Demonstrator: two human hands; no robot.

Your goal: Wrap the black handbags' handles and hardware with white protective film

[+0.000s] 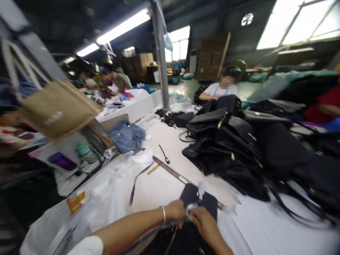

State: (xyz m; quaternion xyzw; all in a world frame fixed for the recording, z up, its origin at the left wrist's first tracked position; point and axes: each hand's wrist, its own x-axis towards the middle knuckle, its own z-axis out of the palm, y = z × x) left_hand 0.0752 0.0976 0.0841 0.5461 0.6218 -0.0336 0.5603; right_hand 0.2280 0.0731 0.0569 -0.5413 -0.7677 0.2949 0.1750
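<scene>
A black bag (186, 238) lies at the table's front edge, its flap (209, 203) spread away from me. Over its middle my left hand (175, 211), with a light bracelet on the wrist, is closed. Close beside it, my right hand (203, 221) is closed too, thumb and fingers together. Between the two hands is a bunched piece of clear plastic wrap (190, 209), which both seem to grip. A small whitish tag or wrap (201, 189) sticks up from the flap. Fine detail at the fingertips is blurred.
A large heap of black bags (228, 152) covers the table's right side. A brown strap (170, 169) and a small black tag (167, 160) lie ahead. Blue denim cloth (126, 136) sits left, below a hanging tan tote (60, 109). Another person (221, 88) sits across.
</scene>
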